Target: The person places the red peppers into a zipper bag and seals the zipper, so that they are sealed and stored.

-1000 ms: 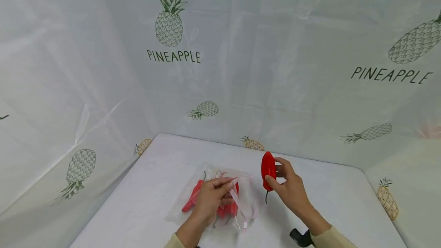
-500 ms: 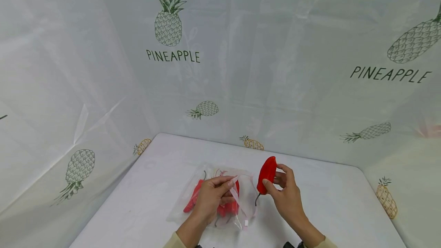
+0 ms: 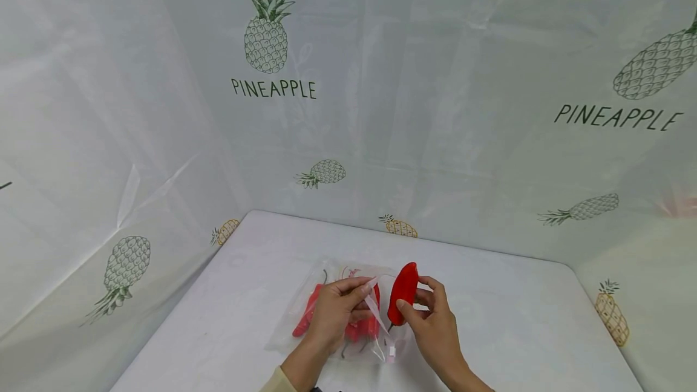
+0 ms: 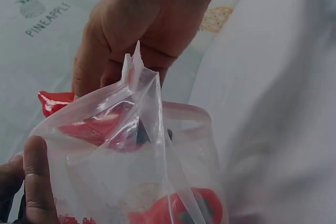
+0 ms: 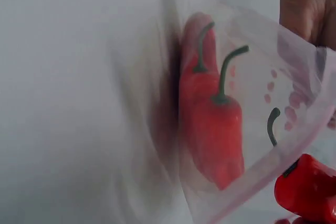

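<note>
A clear zip bag [image 3: 280, 336] with pink edging lies on the table, several red peppers [image 3: 307, 314] inside it. My left hand [image 3: 333, 313] pinches the upper edge of its mouth and lifts it, so the mouth gapes to the right. At that mouth my right hand [image 3: 434, 325] grips another red pepper [image 3: 403, 293] between thumb and fingers, stem end down. The right wrist view shows the dark stem [image 5: 272, 127] of this held pepper [image 5: 307, 188] at the bag's rim, close to the green-stemmed peppers [image 5: 216, 135] inside. Bag film partly covers the held pepper in the left wrist view.
A white slider [image 3: 391, 352] sits at the near corner of the bag's mouth. The white table [image 3: 512, 313] has rounded far corners. Behind and beside it hangs a pale sheet [image 3: 414, 107] printed with pineapples.
My right hand has brought the pepper left and down to the bag's mouth, its stem swinging toward the bag. The left hand has kept its pinch on the bag's edge.
</note>
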Demonstrator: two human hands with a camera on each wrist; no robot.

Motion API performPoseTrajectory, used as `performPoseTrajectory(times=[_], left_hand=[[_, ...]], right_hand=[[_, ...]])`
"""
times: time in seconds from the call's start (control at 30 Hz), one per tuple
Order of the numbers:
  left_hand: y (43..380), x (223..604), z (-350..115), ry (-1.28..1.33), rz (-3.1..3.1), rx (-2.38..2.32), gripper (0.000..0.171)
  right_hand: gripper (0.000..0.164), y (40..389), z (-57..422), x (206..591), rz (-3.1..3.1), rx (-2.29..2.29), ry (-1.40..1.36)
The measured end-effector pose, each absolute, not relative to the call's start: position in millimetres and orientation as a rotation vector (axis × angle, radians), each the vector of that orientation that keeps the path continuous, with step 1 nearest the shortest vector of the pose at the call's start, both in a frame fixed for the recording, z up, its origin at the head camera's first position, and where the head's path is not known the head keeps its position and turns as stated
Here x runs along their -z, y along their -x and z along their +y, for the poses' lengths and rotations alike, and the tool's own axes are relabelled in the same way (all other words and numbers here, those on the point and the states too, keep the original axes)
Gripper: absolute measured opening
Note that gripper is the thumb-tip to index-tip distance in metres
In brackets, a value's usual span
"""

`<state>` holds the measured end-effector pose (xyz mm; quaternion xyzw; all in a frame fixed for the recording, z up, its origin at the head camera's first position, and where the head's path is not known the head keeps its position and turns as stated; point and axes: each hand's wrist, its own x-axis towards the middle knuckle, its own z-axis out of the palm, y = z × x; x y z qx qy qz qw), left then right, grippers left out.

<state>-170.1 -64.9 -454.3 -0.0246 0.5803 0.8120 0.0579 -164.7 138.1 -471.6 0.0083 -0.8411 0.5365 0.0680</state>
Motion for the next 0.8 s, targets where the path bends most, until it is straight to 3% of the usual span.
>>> performPoseTrajectory(times=[0.4,0.8], left_hand=[[171.0,455.4,-62.3,0.064,1.779,-2.452,0.035],[172.4,457.6,-57.9,0.048,1.752,-2.456,0.032]], right_hand=[[0.064,157.6,125.6,480.2,-2.544,-1.625,-0.145],[0.052,160.0,119.5,485.7,-2.719,-1.559,-0.315]])
